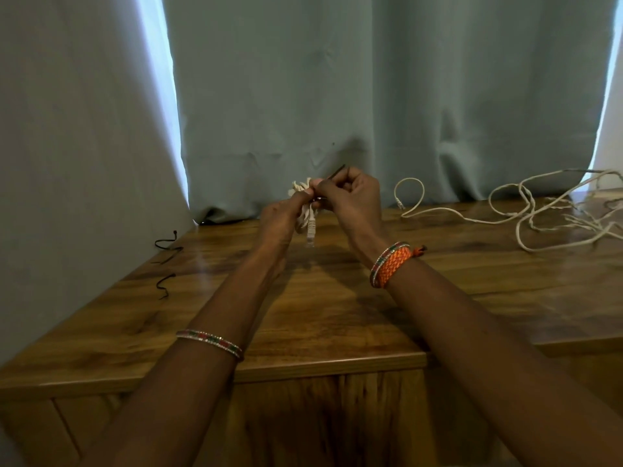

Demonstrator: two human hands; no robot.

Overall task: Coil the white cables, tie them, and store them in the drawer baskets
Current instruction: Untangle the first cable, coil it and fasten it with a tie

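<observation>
Past the wooden cabinet [303, 318] edge, your left hand [279, 214] grips the coiled white cable [305, 210] above its top so your right hand [350, 200] can pinch-twist the black tie [337, 171]; loose cables [539, 214] wait at its right end.

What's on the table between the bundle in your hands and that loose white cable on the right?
Nothing: the head view shows only bare wooden tabletop between the coiled bundle and the loose cable.
</observation>
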